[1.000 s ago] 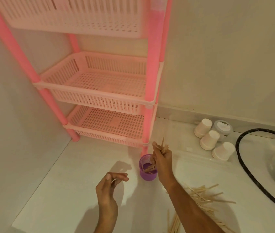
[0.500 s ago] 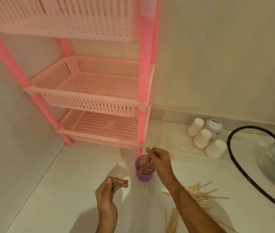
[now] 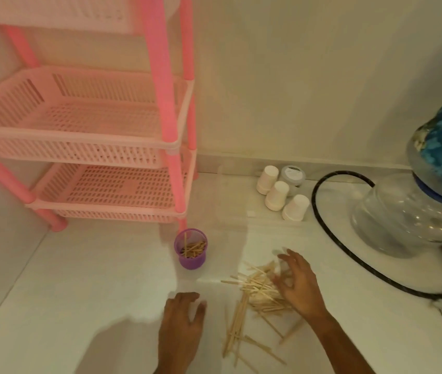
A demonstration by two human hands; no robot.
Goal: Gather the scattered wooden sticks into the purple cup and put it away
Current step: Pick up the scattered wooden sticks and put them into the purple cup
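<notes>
**A:** Where do the wooden sticks [image 3: 255,288] lie from the grip?

**B:** Right beneath it. The right hand [image 3: 299,287] is over the right side of the loose heap on the floor [image 3: 79,292]. Its fingers are spread wide and touch the top sticks, closed on nothing yet.

**A:** And the left hand [image 3: 182,322]?

**B:** It's left of the heap, fingers relaxed and low to the floor, holding nothing. It's near the strays but apart from them, so the right is plainly the nearer hand.

**A:** Which way do the sticks run?

**B:** No single way. Under the fingers most lie left to right, crossed over one another. A nearer bunch runs near to far, and a few lie slantwise. I'd judge that closing the fingers across the left-to-right ones gathers the most.

**A:** Where must they go?

**B:** The purple cup [image 3: 190,255] stands upright to the far left of the heap, well apart from it. It sits just in front of the near right leg of the pink rack [image 3: 160,103], with some sticks leaning inside.

**A:** Materials?

**B:** The sticks are thin, flat and pale bare wood, likely to slide on the glossy white floor. The cup is small, round plastic, and its upper wall looks meshed. The rack is slotted plastic baskets on pink tubes.

**A:** Farther out?

**B:** At the far right are three upturned white paper cups [image 3: 276,195] beside a lidded tub [image 3: 292,175]. A black hose [image 3: 322,228] loops around a big clear bottle [image 3: 392,220].
</notes>
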